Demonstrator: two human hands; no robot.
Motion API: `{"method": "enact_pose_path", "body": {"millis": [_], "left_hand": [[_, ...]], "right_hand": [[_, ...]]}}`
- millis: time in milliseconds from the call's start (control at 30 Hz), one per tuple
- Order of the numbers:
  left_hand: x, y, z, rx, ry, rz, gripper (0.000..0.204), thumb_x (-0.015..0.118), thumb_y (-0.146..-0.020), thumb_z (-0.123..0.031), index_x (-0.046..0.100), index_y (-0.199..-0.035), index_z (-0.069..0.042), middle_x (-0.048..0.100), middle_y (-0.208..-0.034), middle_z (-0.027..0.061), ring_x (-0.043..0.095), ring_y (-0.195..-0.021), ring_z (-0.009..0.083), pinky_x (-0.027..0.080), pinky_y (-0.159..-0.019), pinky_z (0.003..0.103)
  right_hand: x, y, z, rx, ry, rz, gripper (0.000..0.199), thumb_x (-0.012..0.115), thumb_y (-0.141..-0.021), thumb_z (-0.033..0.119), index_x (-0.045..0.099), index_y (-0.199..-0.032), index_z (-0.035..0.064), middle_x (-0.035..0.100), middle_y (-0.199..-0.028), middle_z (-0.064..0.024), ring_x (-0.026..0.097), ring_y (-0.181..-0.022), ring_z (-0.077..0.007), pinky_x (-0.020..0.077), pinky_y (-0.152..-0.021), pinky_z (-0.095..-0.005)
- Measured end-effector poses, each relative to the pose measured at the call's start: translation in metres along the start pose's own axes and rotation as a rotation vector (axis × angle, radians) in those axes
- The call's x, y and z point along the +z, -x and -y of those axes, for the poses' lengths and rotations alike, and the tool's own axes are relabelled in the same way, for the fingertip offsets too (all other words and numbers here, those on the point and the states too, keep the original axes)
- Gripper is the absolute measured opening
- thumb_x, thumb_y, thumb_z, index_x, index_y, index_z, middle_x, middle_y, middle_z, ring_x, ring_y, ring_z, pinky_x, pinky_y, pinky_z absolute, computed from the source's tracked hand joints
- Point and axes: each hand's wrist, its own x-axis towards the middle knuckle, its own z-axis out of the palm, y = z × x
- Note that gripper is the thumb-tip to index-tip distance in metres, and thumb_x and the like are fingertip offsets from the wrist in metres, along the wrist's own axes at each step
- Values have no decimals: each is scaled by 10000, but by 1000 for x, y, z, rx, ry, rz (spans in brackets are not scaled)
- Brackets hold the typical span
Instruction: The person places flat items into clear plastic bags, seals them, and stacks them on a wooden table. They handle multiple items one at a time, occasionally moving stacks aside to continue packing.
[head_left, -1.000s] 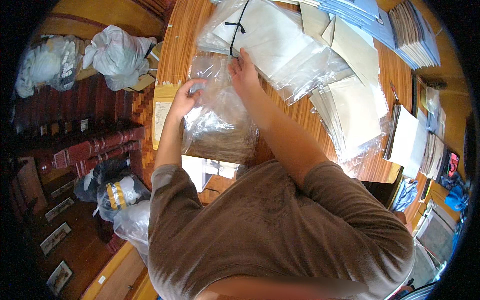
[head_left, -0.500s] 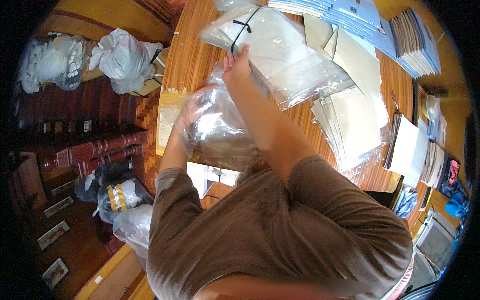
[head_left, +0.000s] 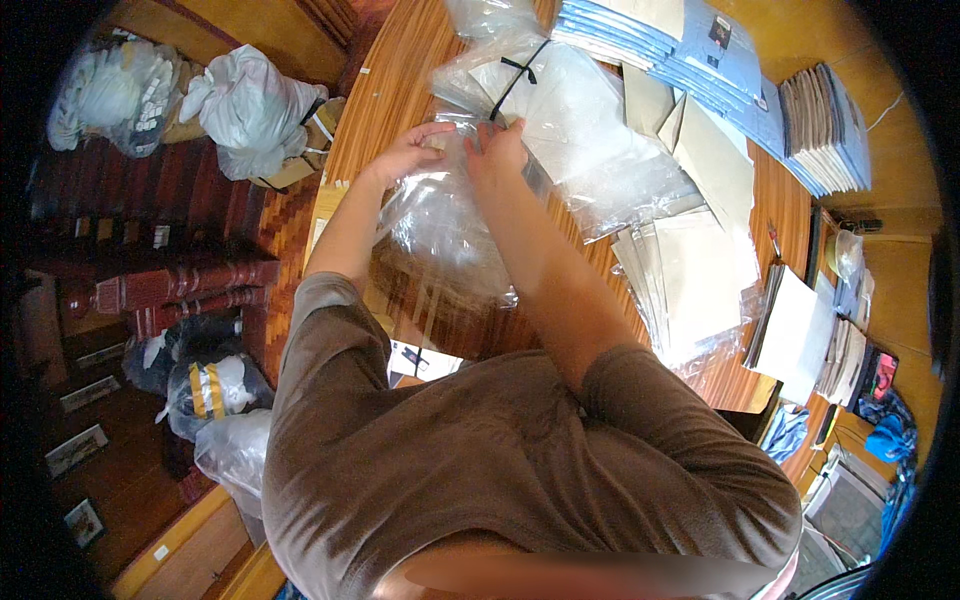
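Note:
A crumpled clear plastic bag lies at the near left part of the wooden table, shiny with glare. My left hand rests at its far left edge, fingers stretched to the right and parted from the thumb, touching the film. Close by on the right, my right hand has its fingers curled on the bag's far edge. Just beyond it, a black tie is knotted round a bundle of clear plastic sleeves. What lies under the fingertips is partly hidden by glare.
Beige card sheets fan out on the right, near a small red-tipped tool. Folded blue packs are stacked at the far right. Filled bags stand left of the table, beside a dark wooden railing.
My left hand has moved up and right, out from behind the film, toward my right hand. The bag's far edge now lies between both hands. The view has shifted slightly.

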Motion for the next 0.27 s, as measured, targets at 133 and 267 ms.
{"method": "enact_pose_path", "body": {"millis": [133,267], "left_hand": [[-2,3,-18,-70,20,-54,626,644,-899,-23,506,-1492,-167,509,-1481,13,592,-1182,136,481,-1046,297],[-9,-7,-19,-92,40,77,648,652,-895,-24,489,-1505,-171,465,-1502,45,599,-1204,210,512,-1049,367]], "right_hand": [[-7,4,1,-5,-1,3,617,464,-1057,487,383,-1471,38,503,-1468,-114,485,-1358,-309,412,-1009,-585],[-7,5,2,-11,58,119,648,437,-1053,524,335,-1519,85,378,-1582,-102,446,-1397,-322,338,-1082,-663]]}}
